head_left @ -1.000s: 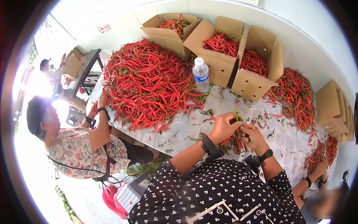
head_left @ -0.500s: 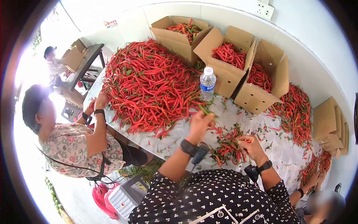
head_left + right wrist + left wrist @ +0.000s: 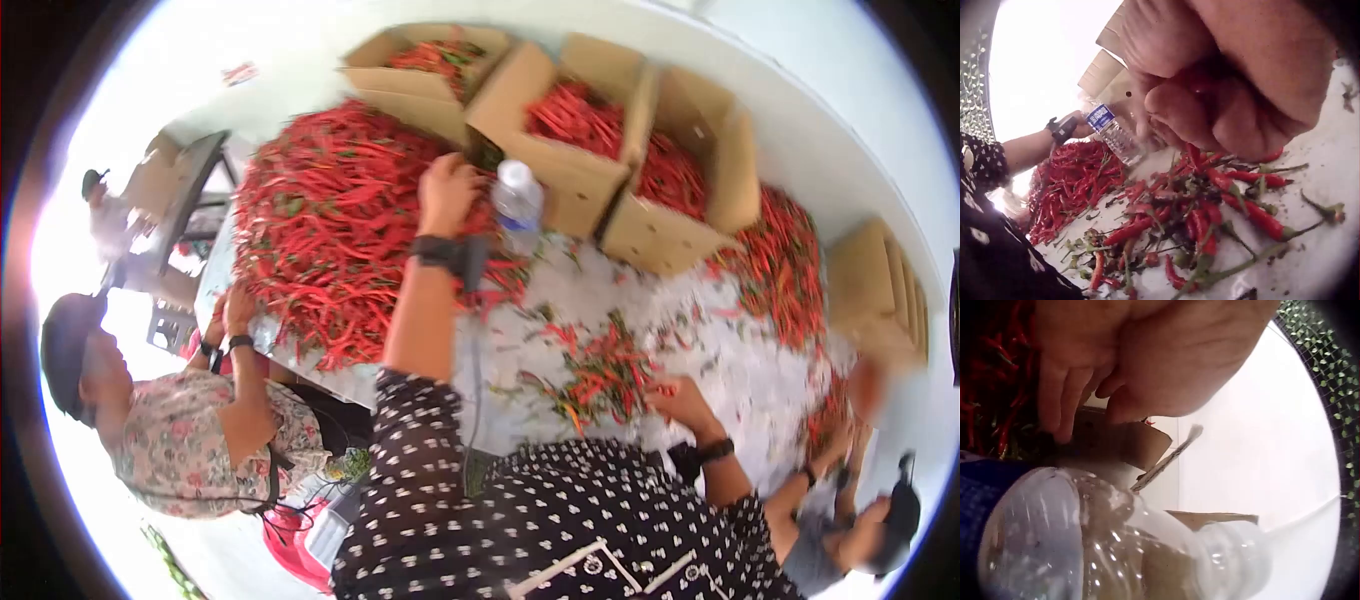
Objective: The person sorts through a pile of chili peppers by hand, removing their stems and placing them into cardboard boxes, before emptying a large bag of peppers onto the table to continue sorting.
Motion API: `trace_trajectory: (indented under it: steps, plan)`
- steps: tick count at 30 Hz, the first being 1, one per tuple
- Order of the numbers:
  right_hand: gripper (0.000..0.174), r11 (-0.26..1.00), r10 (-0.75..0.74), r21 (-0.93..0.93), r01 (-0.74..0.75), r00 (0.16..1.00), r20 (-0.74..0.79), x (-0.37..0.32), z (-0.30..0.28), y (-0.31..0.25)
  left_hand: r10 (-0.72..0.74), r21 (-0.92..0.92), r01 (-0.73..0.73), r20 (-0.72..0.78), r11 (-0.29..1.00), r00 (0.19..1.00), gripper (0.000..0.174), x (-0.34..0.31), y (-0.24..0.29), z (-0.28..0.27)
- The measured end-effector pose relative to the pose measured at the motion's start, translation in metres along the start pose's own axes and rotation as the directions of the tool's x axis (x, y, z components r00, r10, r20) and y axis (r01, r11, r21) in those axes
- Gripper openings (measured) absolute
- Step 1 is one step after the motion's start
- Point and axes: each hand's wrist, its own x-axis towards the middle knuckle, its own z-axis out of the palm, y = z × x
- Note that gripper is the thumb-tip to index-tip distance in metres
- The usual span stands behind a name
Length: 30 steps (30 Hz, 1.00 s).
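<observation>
My left hand (image 3: 449,195) is over the right side of the large red chilli heap (image 3: 340,215), beside the water bottle (image 3: 518,210). In the left wrist view its fingers (image 3: 1060,394) hang down loosely, holding nothing visible, with the bottle (image 3: 1116,537) close below. My right hand (image 3: 683,403) stays at the right edge of a small pile of chillies and stems (image 3: 605,380). The right wrist view shows its fingers (image 3: 1179,115) curled round something red, apparently a chilli (image 3: 1200,78), mostly hidden in the palm, above the loose chillies (image 3: 1260,215).
Three open cartons (image 3: 570,165) with chillies stand along the wall. Another chilli heap (image 3: 785,265) lies right, near more cardboard boxes (image 3: 868,280). One person (image 3: 190,430) works at the left edge of the table (image 3: 500,350), another (image 3: 850,530) at lower right.
My left hand has left the small pile and reached forward and left to the large heap; the green piece it held is no longer visible. My right hand remains by the small pile.
</observation>
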Motion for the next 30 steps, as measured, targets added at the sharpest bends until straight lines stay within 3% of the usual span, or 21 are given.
trace_trajectory:
  steps: [1,3,4,5,6,8,10,12,13,15,17,19,21,22,23,24,25,26,27,29,30]
  plan:
    - [0.016,0.999,-0.02,-0.045,0.018,0.999,-0.031,-0.002,-0.004,0.006,0.035,0.258,-0.027,-0.027,0.966,0.999,0.024,-0.022,0.005,-0.004]
    - [0.017,0.963,-0.092,-0.263,0.053,0.986,-0.137,0.001,-0.015,0.038,0.076,0.436,-0.073,0.011,0.897,0.997,0.022,-0.061,-0.006,-0.016]
    - [0.017,0.977,-0.015,-0.212,-0.028,0.981,-0.196,-0.006,-0.019,0.032,0.088,0.521,-0.117,0.081,0.846,0.993,0.021,-0.081,-0.016,-0.022]
    - [0.017,0.983,0.046,-0.164,-0.088,0.968,-0.248,-0.01,-0.02,0.022,-0.064,0.563,-0.033,0.151,0.826,0.986,0.018,-0.109,-0.009,-0.018]
    - [0.017,0.983,0.061,-0.151,-0.104,0.962,-0.264,-0.011,-0.02,0.023,0.096,0.633,-0.25,0.268,0.732,0.959,0.015,-0.131,-0.026,-0.018]
    - [0.021,0.957,-0.188,-0.27,0.105,0.933,-0.305,-0.009,-0.018,0.027,0.051,0.634,-0.305,0.386,0.711,0.921,0.017,-0.18,-0.03,0.004]
    - [0.021,0.947,-0.258,-0.262,0.185,0.924,-0.282,-0.002,-0.006,0.025,0.103,0.492,-0.377,0.496,0.784,0.862,0.018,-0.22,-0.044,0.032]
    - [0.021,0.929,-0.332,-0.252,0.27,0.91,-0.249,0.009,0.007,0.024,0.168,0.438,-0.553,0.657,0.709,0.735,0.021,-0.248,-0.04,0.062]
    - [0.02,0.894,-0.385,-0.344,0.287,0.886,-0.26,0.017,0.013,0.022,0.167,0.446,-0.553,0.653,0.704,0.739,0.021,-0.259,-0.041,0.073]
    - [0.02,0.846,-0.45,-0.43,0.316,0.855,-0.258,0.025,0.021,0.015,0.015,0.575,-0.566,0.694,0.591,0.72,0.028,-0.274,-0.047,0.09]
    - [0.022,0.819,-0.428,-0.527,0.225,0.852,-0.301,0.032,0.027,0.01,0.038,0.612,-0.57,0.663,0.548,0.748,0.03,-0.28,-0.047,0.099]
    - [0.023,0.773,-0.494,-0.567,0.285,0.831,-0.255,0.039,0.028,0.016,0.056,0.646,-0.57,0.635,0.507,0.77,0.032,-0.282,-0.045,0.1]
    - [0.024,0.724,-0.55,-0.603,0.335,0.808,-0.21,0.034,0.024,0.012,-0.133,0.729,-0.557,0.646,0.398,0.751,0.034,-0.285,-0.042,0.098]
    - [0.021,0.928,-0.334,-0.234,0.291,0.927,-0.171,0.03,0.017,0.011,-0.134,0.732,-0.557,0.645,0.392,0.752,0.034,-0.286,-0.04,0.097]
    - [0.019,0.978,-0.134,0.157,0.138,0.99,-0.035,0.026,0.011,0.008,-0.092,0.753,-0.513,0.594,0.413,0.799,0.031,-0.288,-0.036,0.097]
    - [0.019,0.977,-0.136,0.16,0.141,0.99,-0.037,0.024,0.006,0.011,-0.05,0.767,-0.469,0.541,0.437,0.839,0.029,-0.289,-0.032,0.098]
    - [0.016,0.882,-0.117,0.46,0.098,0.993,0.013,0.021,0.002,0.014,-0.049,0.765,-0.473,0.545,0.436,0.837,0.029,-0.289,-0.029,0.102]
    - [0.014,0.702,-0.113,0.712,0.031,0.991,0.068,0.018,-0.002,0.016,-0.016,0.669,-0.439,0.558,0.6,0.829,0.026,-0.289,-0.026,0.107]
    - [0.014,0.702,-0.111,0.712,0.03,0.991,0.068,0.016,-0.002,0.017,0.017,0.548,-0.389,0.564,0.741,0.826,0.023,-0.29,-0.024,0.111]
    - [0.013,0.51,-0.154,0.859,0.039,0.987,0.047,0.012,0.003,0.015,0.044,0.483,-0.391,0.585,0.783,0.81,0.019,-0.295,-0.021,0.128]
    - [0.013,0.511,-0.156,0.859,0.041,0.987,0.046,0.009,0.005,0.012,0.075,0.414,-0.394,0.604,0.821,0.793,0.015,-0.297,-0.019,0.135]
